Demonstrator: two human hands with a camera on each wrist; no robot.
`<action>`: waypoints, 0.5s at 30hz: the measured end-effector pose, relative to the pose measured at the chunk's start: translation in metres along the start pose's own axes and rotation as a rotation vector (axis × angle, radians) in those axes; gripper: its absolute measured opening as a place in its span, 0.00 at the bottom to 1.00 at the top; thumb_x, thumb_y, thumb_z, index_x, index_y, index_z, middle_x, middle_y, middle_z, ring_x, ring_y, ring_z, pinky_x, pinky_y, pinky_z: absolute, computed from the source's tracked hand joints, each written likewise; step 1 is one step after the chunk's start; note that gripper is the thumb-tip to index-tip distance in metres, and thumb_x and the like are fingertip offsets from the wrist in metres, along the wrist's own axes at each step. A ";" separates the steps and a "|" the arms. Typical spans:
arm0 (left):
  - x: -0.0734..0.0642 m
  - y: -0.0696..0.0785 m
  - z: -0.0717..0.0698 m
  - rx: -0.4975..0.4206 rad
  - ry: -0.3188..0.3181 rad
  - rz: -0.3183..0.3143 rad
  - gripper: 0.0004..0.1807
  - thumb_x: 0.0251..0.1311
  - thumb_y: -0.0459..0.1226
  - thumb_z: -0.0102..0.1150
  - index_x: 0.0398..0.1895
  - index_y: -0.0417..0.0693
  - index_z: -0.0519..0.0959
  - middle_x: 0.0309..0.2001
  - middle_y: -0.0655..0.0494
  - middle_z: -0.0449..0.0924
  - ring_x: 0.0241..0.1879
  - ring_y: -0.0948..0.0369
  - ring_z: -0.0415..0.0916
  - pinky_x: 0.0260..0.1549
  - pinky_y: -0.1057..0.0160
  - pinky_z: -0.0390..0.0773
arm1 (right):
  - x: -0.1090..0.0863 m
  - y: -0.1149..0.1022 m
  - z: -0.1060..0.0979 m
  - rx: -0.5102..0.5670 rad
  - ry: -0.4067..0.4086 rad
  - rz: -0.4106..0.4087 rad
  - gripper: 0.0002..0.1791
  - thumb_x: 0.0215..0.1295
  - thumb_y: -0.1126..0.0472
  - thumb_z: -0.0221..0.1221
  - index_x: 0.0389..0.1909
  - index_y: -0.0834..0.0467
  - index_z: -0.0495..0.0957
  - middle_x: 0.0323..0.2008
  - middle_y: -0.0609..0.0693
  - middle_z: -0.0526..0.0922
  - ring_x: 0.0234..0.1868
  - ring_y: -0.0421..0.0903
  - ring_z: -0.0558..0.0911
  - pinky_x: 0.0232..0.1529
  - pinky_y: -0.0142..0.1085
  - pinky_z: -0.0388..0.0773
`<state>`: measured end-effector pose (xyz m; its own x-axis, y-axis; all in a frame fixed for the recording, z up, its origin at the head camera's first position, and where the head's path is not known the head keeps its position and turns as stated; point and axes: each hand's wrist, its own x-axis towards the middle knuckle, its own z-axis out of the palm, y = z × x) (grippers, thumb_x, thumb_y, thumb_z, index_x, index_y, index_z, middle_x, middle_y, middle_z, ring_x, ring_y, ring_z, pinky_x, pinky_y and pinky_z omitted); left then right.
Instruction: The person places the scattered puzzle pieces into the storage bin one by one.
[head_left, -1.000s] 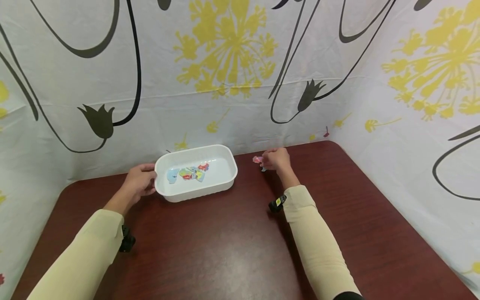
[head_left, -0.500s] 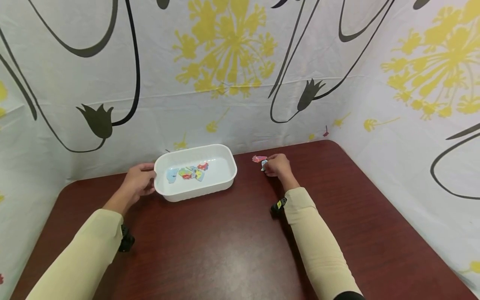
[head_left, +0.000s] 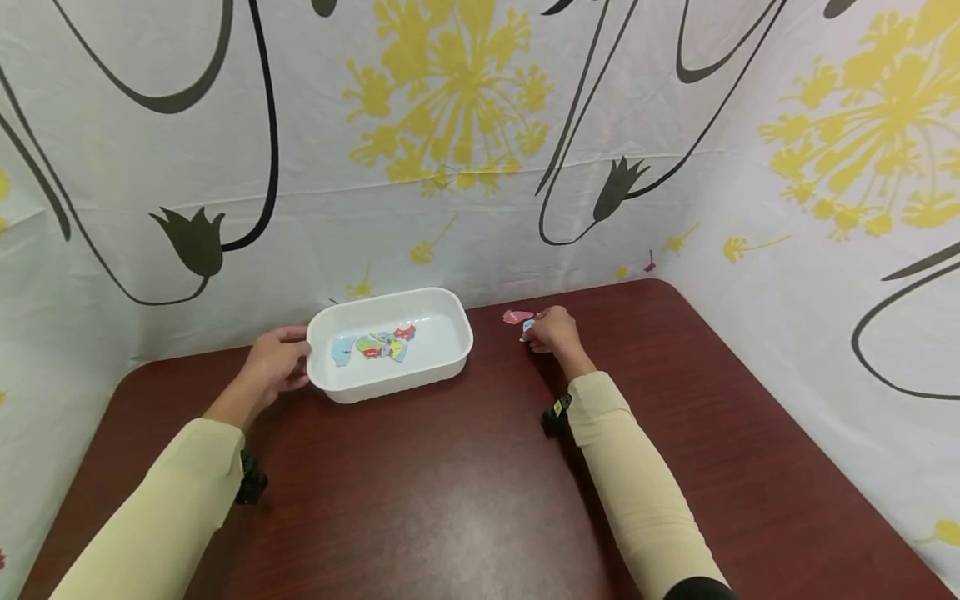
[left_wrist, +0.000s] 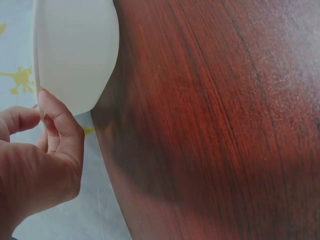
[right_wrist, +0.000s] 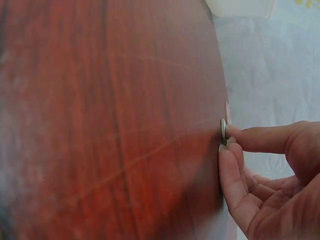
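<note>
At the back left of the table stands a white plastic tray [head_left: 442,350], several flat printed puzzle pieces [head_left: 370,347] lying in it. My left hand [head_left: 273,362] holds the tray's left end; in the left wrist view, thumb and fingers pinch its rim [left_wrist: 37,55]. Right of the tray, my right hand [head_left: 553,330] pinches a small light-blue puzzle piece [head_left: 527,327] close to the tabletop. The right wrist view shows that piece [right_wrist: 223,129] edge-on between thumb and fingertips. Just behind it lies a pink-red puzzle piece [head_left: 517,317] on the table.
The dark red-brown wooden table [head_left: 420,492] has rounded back corners. A white curtain [head_left: 315,242] with yellow and dark flower prints hangs right behind the tray and along both sides. Each wrist carries a small black camera [head_left: 556,415].
My right hand has drawn slightly back from the pink-red piece, which now shows fully, and has come onto the light-blue one. The left hand and tray have stayed in place.
</note>
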<state>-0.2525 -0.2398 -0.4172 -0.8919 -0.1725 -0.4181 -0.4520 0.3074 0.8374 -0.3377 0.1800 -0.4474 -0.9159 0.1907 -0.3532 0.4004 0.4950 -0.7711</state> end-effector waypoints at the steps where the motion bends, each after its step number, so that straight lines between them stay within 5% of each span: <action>1: 0.000 0.000 0.000 -0.001 0.000 -0.002 0.30 0.69 0.38 0.43 0.74 0.47 0.57 0.61 0.40 0.64 0.42 0.53 0.71 0.33 0.66 0.81 | 0.000 0.000 0.000 -0.007 0.005 0.004 0.26 0.50 0.70 0.69 0.52 0.68 0.75 0.37 0.61 0.81 0.21 0.43 0.82 0.26 0.37 0.83; 9: 0.002 0.000 -0.001 -0.002 -0.005 -0.003 0.30 0.70 0.38 0.44 0.74 0.47 0.57 0.60 0.40 0.65 0.42 0.53 0.71 0.33 0.66 0.81 | -0.001 -0.003 -0.014 0.027 0.005 0.031 0.12 0.56 0.67 0.64 0.39 0.70 0.80 0.23 0.56 0.84 0.21 0.45 0.85 0.28 0.39 0.84; 15: 0.000 0.000 -0.002 0.001 -0.007 0.001 0.30 0.70 0.38 0.43 0.74 0.47 0.57 0.61 0.39 0.65 0.43 0.53 0.71 0.34 0.66 0.81 | -0.004 -0.013 -0.021 -0.014 0.014 -0.015 0.11 0.59 0.64 0.65 0.38 0.68 0.82 0.26 0.55 0.84 0.22 0.44 0.84 0.30 0.39 0.84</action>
<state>-0.2528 -0.2418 -0.4168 -0.8924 -0.1653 -0.4200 -0.4512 0.3085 0.8374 -0.3402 0.1908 -0.4246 -0.9223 0.1950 -0.3336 0.3859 0.5094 -0.7692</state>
